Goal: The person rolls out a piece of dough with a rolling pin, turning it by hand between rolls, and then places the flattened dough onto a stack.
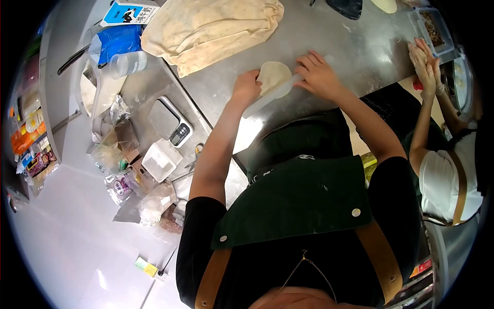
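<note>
A flat, pale round of dough lies on the steel table, partly under a whitish rolling pin that slants across its near side. My left hand has its fingers curled in at the dough's left edge, pinching it. Over the pin's right part lies my right hand, with its fingers spread and the palm hidden from view. Beyond both hands, a large cream cloth is bunched on the table.
At the right a co-worker's hands are pressed together beside a plastic tub of brown filling. On the left are a scale, a white container, scissors, a clear cup, a milk carton and bags.
</note>
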The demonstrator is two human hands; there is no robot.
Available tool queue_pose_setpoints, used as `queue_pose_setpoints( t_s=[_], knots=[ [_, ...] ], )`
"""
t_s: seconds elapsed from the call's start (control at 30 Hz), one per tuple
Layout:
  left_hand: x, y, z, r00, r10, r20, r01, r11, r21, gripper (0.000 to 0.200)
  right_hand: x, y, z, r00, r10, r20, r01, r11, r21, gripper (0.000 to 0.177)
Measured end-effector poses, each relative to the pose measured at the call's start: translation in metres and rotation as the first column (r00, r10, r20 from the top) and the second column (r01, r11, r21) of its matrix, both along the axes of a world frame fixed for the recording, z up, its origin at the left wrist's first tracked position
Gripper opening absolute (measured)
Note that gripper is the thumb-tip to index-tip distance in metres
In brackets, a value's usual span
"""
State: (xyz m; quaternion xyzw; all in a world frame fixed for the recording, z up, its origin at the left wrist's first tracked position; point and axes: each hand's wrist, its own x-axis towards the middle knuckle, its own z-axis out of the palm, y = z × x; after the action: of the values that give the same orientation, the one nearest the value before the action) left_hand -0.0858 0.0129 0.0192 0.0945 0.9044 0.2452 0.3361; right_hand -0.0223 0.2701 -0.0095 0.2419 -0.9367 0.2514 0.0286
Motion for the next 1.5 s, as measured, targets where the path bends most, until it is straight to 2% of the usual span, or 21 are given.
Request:
queue_pose_setpoints(
  t_s=[0.03, 0.2, 0.23, 0.33, 0.43, 0.5, 0.63, 0.73, 0.83, 0.93, 1.03, 1.13, 1.23, 1.33, 1.43, 1.5],
  knots=[
    [-0.002, 0.000, -0.001, 1.000, 0.005, 0.001, -0.005, 1.000, 0.022, 0.028, -0.006, -0.007, -0.003, 0.997, -0.069, -0.022, 0.070, 0.997, 0.020, 0.036],
    [-0.009, 0.001, -0.020, 0.944, 0.280, 0.173, -0.319, 0.909, 0.268, 0.028, -0.015, -0.045, -0.016, 0.915, -0.388, -0.109, 0.401, 0.905, 0.141, 0.039],
    [-0.009, -0.001, -0.023, 0.926, 0.316, 0.208, -0.368, 0.879, 0.303, 0.028, -0.002, -0.046, -0.020, 0.922, -0.377, -0.086, 0.386, 0.911, 0.148, 0.040],
    [-0.015, 0.001, -0.034, 0.933, 0.302, 0.196, -0.357, 0.848, 0.392, 0.025, 0.009, -0.032, -0.019, 0.931, -0.356, -0.075, 0.364, 0.911, 0.195, 0.045],
    [-0.020, -0.001, -0.044, 0.926, 0.280, 0.254, -0.362, 0.850, 0.383, 0.023, -0.013, -0.048, -0.019, 0.916, -0.394, -0.072, 0.400, 0.889, 0.222, 0.049],
    [-0.024, 0.001, -0.044, 0.945, 0.229, 0.234, -0.303, 0.882, 0.360, 0.023, -0.040, -0.058, -0.020, 0.899, -0.423, -0.113, 0.438, 0.878, 0.195, 0.051],
    [-0.032, 0.002, -0.034, 0.981, 0.121, 0.153, -0.154, 0.961, 0.230, 0.026, 0.001, -0.043, -0.020, 0.928, -0.372, -0.037, 0.368, 0.892, 0.263, 0.056],
    [-0.032, 0.005, -0.027, 0.988, 0.076, 0.131, -0.100, 0.977, 0.190, 0.027, -0.013, -0.048, -0.021, 0.929, -0.368, -0.048, 0.367, 0.893, 0.262, 0.057],
    [-0.033, 0.009, -0.029, 0.994, 0.042, 0.098, -0.056, 0.987, 0.149, 0.025, -0.052, -0.061, -0.027, 0.904, -0.408, -0.131, 0.427, 0.880, 0.208, 0.056],
    [-0.031, 0.016, -0.024, 0.999, -0.031, 0.034, 0.030, 0.999, 0.042, 0.025, -0.027, -0.051, -0.024, 0.921, -0.363, -0.143, 0.384, 0.908, 0.167, 0.056],
    [-0.019, 0.026, -0.010, 0.996, -0.035, -0.081, 0.028, 0.996, -0.085, 0.026, 0.019, -0.030, -0.019, 0.955, -0.269, -0.122, 0.281, 0.955, 0.094, 0.056],
    [0.007, 0.039, 0.029, 0.959, -0.156, -0.238, 0.123, 0.981, -0.147, 0.025, 0.051, -0.005, -0.012, 0.998, -0.061, -0.017, 0.062, 0.996, 0.066, 0.050],
    [0.015, 0.036, 0.045, 0.984, -0.037, -0.175, 0.054, 0.994, 0.092, 0.028, 0.059, 0.009, -0.011, 1.000, 0.002, -0.025, -0.001, 0.998, 0.066, 0.044],
    [-0.001, 0.023, 0.034, 0.997, 0.082, 0.010, -0.082, 0.993, 0.080, 0.034, 0.052, 0.018, 0.000, 1.000, 0.024, -0.006, -0.024, 1.000, 0.019, 0.039],
    [0.000, 0.012, 0.008, 0.997, -0.046, -0.064, 0.042, 0.997, -0.069, 0.038, 0.033, 0.018, 0.007, 0.999, 0.033, 0.005, -0.033, 0.996, 0.086, 0.039],
    [-0.001, 0.009, 0.003, 0.999, -0.039, -0.036, 0.036, 0.996, -0.078, 0.037, 0.018, 0.014, 0.014, 0.999, 0.039, 0.028, -0.041, 0.995, 0.094, 0.038]
  ],
)
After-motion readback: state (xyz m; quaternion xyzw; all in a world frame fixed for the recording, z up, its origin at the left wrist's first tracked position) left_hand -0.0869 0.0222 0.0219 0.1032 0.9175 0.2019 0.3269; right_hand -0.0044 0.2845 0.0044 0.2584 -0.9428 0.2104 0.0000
